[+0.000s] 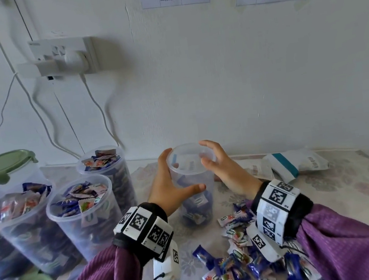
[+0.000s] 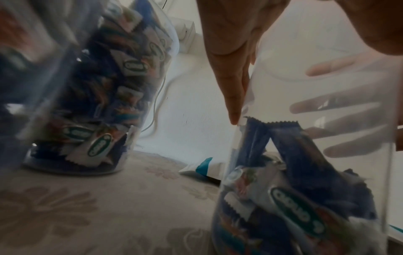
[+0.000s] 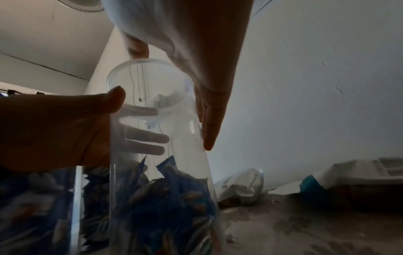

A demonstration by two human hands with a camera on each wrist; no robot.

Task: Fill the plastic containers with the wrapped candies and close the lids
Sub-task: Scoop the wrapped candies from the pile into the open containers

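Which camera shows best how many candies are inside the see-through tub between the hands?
The right wrist view: the clear container shows from rim to base, candies filling only its lower part. The left wrist view crops its top; the head view hides much behind the left hand.

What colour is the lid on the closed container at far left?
Pale green lid, clearest in the head view.

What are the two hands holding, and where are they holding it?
The left hand and right hand cup the tall clear plastic container by its upper sides, just under the rim, with straight fingers.
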